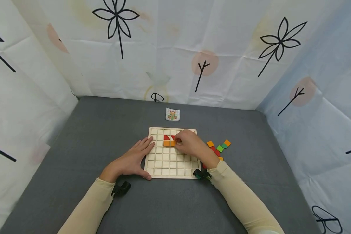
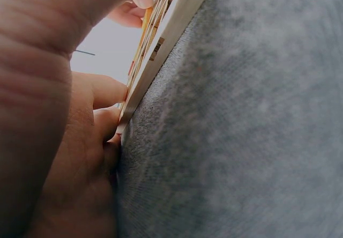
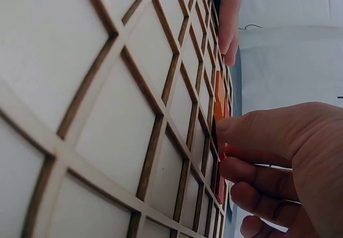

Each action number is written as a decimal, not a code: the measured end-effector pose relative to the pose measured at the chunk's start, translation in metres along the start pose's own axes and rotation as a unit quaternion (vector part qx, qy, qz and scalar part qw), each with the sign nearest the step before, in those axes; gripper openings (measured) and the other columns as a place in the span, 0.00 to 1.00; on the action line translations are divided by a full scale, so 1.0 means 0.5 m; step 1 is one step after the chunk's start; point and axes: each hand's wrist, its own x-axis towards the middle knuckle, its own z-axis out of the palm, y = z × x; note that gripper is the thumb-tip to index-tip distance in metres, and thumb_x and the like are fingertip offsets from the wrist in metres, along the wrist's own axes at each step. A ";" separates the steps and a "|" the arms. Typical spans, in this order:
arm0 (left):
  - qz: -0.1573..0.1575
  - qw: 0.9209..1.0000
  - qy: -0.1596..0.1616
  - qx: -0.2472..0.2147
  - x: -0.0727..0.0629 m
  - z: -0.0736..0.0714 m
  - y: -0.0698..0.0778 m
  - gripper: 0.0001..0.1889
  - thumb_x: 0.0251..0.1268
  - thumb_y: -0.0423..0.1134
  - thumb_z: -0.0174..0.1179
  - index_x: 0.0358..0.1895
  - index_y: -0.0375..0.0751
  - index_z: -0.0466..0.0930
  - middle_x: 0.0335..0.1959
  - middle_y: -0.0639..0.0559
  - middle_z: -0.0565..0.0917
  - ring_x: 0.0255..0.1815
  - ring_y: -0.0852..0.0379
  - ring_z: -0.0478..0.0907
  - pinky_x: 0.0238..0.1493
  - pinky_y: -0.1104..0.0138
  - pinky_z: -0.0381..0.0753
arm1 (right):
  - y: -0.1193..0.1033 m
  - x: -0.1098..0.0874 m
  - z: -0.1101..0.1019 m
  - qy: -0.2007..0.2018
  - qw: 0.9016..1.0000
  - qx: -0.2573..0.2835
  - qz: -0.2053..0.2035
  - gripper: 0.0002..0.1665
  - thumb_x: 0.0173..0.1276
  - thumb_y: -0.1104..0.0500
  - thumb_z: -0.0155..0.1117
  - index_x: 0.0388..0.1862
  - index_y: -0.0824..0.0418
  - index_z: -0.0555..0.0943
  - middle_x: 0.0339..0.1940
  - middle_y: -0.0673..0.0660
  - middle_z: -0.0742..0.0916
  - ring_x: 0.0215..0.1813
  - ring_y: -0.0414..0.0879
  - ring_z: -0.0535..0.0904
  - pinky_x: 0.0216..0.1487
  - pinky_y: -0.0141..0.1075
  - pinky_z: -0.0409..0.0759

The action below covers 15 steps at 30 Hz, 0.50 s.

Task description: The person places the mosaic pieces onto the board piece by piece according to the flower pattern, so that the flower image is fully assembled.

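Observation:
A pale wooden grid board (image 1: 165,165) lies on the grey table. In its upper middle cells sit a red rounded tile (image 1: 166,137), a red triangular tile (image 1: 173,137) and orange tiles (image 1: 166,143) below them. My left hand (image 1: 136,156) rests along the board's left edge, fingers spread at the side and thumb at the near left corner. Over the upper right of the board, my right hand (image 1: 190,143) pinches an orange tile (image 2: 146,19) between thumb and fingertips, close above the cells beside the placed tiles. The hand hides part of the grid.
Right of the board lies a loose group of tiles, among them a green tile (image 1: 220,149), an orange tile (image 1: 227,142) and red tiles (image 1: 215,151), partly behind the right forearm. A small patterned card (image 1: 173,114) lies beyond the board. A printed curtain (image 1: 169,48) hangs behind the table.

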 end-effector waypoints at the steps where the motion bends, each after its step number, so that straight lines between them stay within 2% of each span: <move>1: -0.001 1.000 -0.001 -0.001 0.000 0.000 -0.001 0.74 0.47 0.69 0.83 0.89 0.32 0.49 0.91 0.38 0.42 0.90 0.37 0.36 0.86 0.40 0.40 | 0.000 0.000 -0.001 0.002 1.000 0.000 -0.001 0.08 0.72 0.64 0.72 0.47 0.61 0.92 0.42 0.54 0.91 0.44 0.48 0.83 0.48 0.42 0.84; 15: 0.005 1.000 0.000 -0.003 0.001 0.002 -0.004 0.74 0.47 0.67 0.84 0.88 0.32 0.49 0.90 0.38 0.42 0.90 0.37 0.36 0.86 0.40 0.39 | -0.001 -0.011 -0.014 0.019 1.000 0.005 0.001 0.07 0.72 0.63 0.73 0.46 0.62 0.92 0.42 0.54 0.91 0.44 0.49 0.81 0.47 0.42 0.83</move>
